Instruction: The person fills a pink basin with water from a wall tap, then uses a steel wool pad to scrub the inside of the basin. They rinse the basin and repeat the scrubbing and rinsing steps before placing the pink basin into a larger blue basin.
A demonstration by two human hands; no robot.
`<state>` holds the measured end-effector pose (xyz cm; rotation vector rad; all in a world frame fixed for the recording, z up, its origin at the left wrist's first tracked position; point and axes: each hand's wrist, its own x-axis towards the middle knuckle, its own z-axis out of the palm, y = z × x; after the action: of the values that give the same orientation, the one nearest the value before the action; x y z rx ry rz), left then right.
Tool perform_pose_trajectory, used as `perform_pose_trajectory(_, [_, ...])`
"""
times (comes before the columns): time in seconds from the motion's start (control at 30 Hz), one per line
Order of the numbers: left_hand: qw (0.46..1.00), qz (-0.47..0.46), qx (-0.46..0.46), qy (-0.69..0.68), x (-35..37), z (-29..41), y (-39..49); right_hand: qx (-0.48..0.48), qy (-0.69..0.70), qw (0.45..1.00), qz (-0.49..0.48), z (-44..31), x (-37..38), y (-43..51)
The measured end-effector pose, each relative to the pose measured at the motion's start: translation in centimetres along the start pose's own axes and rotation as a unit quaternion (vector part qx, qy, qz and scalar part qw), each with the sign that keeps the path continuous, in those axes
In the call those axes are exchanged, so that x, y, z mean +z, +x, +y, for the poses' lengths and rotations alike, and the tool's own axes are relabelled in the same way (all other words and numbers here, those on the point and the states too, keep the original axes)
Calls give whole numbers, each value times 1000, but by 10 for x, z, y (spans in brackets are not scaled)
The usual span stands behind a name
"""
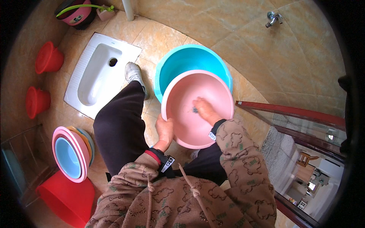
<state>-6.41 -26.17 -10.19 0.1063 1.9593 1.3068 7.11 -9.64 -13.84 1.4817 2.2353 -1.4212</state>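
A pink plastic basin (pixel 185 125) is tilted in front of me, overlapping the near side of a larger turquoise basin (pixel 188 57) on the tiled floor. My left hand (pixel 164 129) grips the pink basin's left rim. Inside it, my right hand (pixel 206 108) is bent against the inner bottom and somewhat blurred. At its fingertips is a small dark, greyish scrubbing pad or similar thing (pixel 195 109); its exact kind is unclear. The fingers partly hide it.
A white squat toilet (pixel 73 82) is set in the floor at left. Nested basins (pixel 85 168), a red tub (pixel 68 196) and two red buckets (pixel 54 59) stand further left. A wall tap (pixel 273 19) is upper right, a red-framed door (pixel 291 114) at right.
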Motion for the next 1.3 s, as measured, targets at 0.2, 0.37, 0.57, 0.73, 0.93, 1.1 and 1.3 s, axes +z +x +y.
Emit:
perform_pose_trajectory(0.2, [1000,-4,-4,-3,-2,4,-3,-282,-260,923,-43,-15,30,-15])
perform_pose_trajectory(0.37, [1000,-9,-1,2,-3,7,-2,-136,-303,943,-10,-9,-9,-2])
perform_pose_trajectory(0.57, [1000,-18,-7,-5,-1,1,-1,-151,-31,985,-77,-33,63,-27])
perform_pose_trajectory(0.73, [1000,-14,-14,5,-3,2,-1,-205,-153,966,-36,11,21,0])
perform_pose_trajectory(0.93, [1000,-4,12,19,-2,6,-3,-51,-329,942,31,31,-12,19])
perform_pose_trajectory(1.1, [1000,-24,1,-20,-3,4,-1,-190,-220,956,28,-11,42,1])
perform_pose_trajectory(1.3, [999,-30,-28,9,-2,2,0,-157,-224,958,80,-6,12,20])
